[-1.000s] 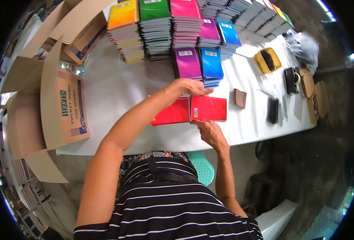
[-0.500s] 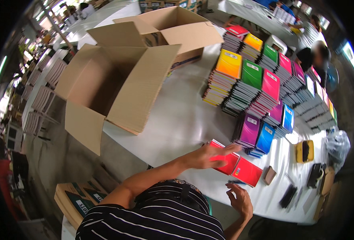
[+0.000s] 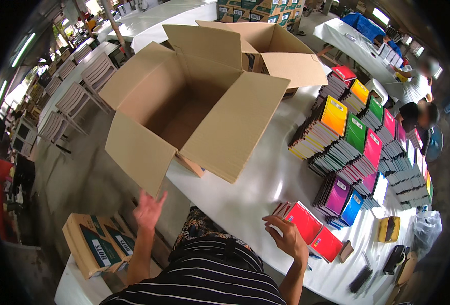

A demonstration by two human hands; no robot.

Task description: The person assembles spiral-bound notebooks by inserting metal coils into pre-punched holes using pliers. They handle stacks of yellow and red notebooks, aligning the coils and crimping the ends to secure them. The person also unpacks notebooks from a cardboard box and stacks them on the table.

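My left hand (image 3: pixel 149 211) is raised with its fingers apart, at the lower corner of a flap of the large open cardboard box (image 3: pixel 156 101). Whether the fingertips touch the flap I cannot tell. Over the table's near edge, my right hand (image 3: pixel 288 238) has loosely bent fingers spread apart, with nothing seen in them. Right beside it lie red spiral notebooks (image 3: pixel 304 220), and another red notebook (image 3: pixel 327 245) is nearer the edge. The box's inside looks bare where it shows.
Stacked spiral notebooks (image 3: pixel 331 117) in several colours fill the table's right side. A second open box (image 3: pixel 293 66) stands behind the first. A yellow container (image 3: pixel 389 230), a tape dispenser (image 3: pixel 395 260) and a plastic bag (image 3: pixel 428 229) lie at right. Packed cartons (image 3: pixel 95 244) sit at lower left.
My left hand has left the red notebooks and swung left to the box flap. My right hand has moved up beside the notebooks. The view has turned to the left.
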